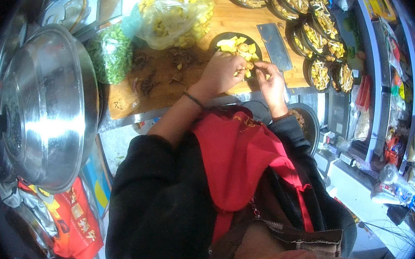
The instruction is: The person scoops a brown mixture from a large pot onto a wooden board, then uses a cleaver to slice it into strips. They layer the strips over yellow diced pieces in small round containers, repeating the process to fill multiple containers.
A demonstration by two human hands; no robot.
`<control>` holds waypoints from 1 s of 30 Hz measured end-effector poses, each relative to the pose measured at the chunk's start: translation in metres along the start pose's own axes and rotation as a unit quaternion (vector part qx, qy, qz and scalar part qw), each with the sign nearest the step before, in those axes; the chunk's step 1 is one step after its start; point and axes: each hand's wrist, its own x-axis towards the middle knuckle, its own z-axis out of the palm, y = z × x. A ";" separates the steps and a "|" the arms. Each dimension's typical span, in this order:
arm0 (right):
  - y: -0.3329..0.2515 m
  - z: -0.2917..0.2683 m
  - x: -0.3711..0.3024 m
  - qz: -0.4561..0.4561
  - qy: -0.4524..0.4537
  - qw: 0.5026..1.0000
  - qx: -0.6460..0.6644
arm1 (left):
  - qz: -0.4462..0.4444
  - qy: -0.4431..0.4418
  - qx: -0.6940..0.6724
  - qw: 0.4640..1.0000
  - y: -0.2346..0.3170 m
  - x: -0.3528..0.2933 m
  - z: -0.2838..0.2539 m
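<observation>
A round black bowl holding yellow chunks and a few brownish pieces sits on the wooden board. Over its near side my left hand reaches in with curled fingers; whatever is inside them is hidden. At the bowl's near right edge my right hand has its thumb and forefinger close together, and anything between them is too small to name. Just right of the bowl lies a flat grey rectangular blade, like a cleaver's.
Several filled black bowls crowd the right side. Clear bags hold yellow chunks and chopped greens. Dark shreds lie on the board's left. A large metal lid stands left; a cluttered shelf rack stands right.
</observation>
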 end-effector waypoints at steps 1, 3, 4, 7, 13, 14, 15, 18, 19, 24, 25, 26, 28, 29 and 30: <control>0.000 0.001 0.000 0.002 -0.002 1.000 0.002 | 0.026 -0.018 0.053 0.998 0.000 0.002 0.002; -0.002 0.002 -0.001 -0.009 -0.002 1.000 -0.013 | 0.090 -0.038 0.152 0.984 0.000 0.003 0.006; -0.004 0.002 -0.002 -0.023 0.001 0.999 -0.029 | 0.097 -0.031 0.165 0.981 0.000 0.003 0.007; -0.009 0.001 -0.004 -0.056 -0.011 0.997 -0.049 | 0.110 0.015 0.145 0.983 -0.004 0.001 0.008; -0.018 0.011 -0.008 -0.130 -0.078 0.982 -0.112 | -0.014 0.195 0.075 0.978 -0.029 -0.029 -0.033; -0.019 0.016 -0.007 -0.109 -0.082 0.982 -0.127 | -0.032 0.188 0.097 0.977 -0.035 -0.039 -0.044; -0.021 0.020 -0.005 -0.087 -0.087 0.982 -0.142 | -0.049 0.179 0.117 0.976 -0.040 -0.048 -0.054; -0.025 0.028 0.001 -0.073 -0.082 0.982 -0.156 | -0.089 0.156 0.188 0.966 -0.050 -0.065 -0.069; -0.026 0.029 0.002 -0.064 -0.080 0.983 -0.151 | -0.099 0.154 0.206 0.961 -0.051 -0.068 -0.071; -0.030 0.018 0.002 -0.071 -0.067 0.994 -0.050 | -0.125 0.236 0.161 0.950 -0.048 -0.065 -0.088; -0.030 0.017 0.002 -0.081 -0.067 0.993 -0.060 | -0.121 0.266 0.175 0.940 -0.049 -0.061 -0.096; -0.030 0.017 0.002 -0.067 -0.069 0.994 -0.053 | -0.109 0.300 0.191 0.928 -0.050 -0.057 -0.103; -0.029 0.018 0.003 -0.057 -0.061 0.996 -0.027 | -0.124 0.312 0.198 0.921 -0.059 -0.039 -0.117; -0.028 0.019 0.003 -0.035 -0.068 0.996 -0.048 | -0.125 0.319 0.200 0.918 -0.066 -0.028 -0.125; -0.027 0.019 0.003 -0.057 -0.065 0.995 -0.043 | -0.165 0.270 0.208 0.926 -0.075 -0.017 -0.133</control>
